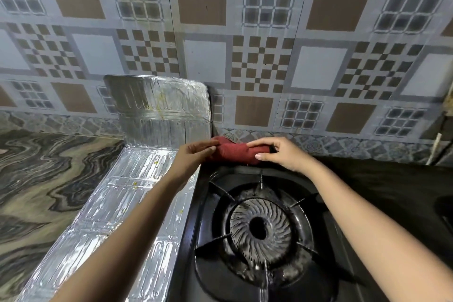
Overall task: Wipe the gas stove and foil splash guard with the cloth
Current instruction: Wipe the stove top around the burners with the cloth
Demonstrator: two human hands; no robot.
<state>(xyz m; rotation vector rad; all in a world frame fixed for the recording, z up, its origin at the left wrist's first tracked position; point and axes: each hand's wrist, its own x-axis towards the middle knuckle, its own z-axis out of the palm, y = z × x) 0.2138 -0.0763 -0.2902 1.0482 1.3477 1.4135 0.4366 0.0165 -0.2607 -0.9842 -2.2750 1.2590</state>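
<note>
Both arms stretched forward over gas stove. Red cloth rolled into short bundle, held just above stove's back edge, near tiled wall. Left hand grips cloth's left end, fingers curled round it, wrist straight. Right hand pinches right end, fingers on top, thumb beneath, palm down. Foil splash guard stands along stove's left side, upright back panel just beside left hand; small yellow specks on foil. Burner sits below forearms.
</note>
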